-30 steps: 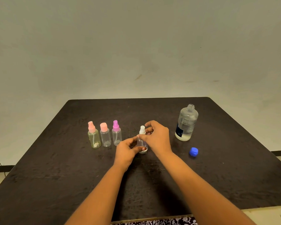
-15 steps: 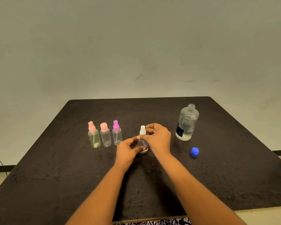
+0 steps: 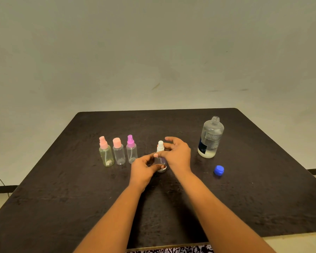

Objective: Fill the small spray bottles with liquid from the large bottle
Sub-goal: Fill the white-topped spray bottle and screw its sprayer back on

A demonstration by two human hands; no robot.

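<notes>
Dark table (image 3: 62, 207); both hands' fingers (image 3: 169, 153) grip white-capped bottle (image 3: 160, 147); labels unreadable.

Plenty of bare dark wooden bench (image 3: 62, 207) up front and along the far edge, so easy passage there. Left of centre, three small clear plastic spray bottles (image 3: 119, 153) stand in a tight row, no slipping between those. The right side is blocked by a tall clear uncapped plastic bottle (image 3: 210, 138), with a round blue plastic cap (image 3: 218, 170) just in front. There's an open lane between the row and the tall bottle, but both hands fill its middle.
</notes>
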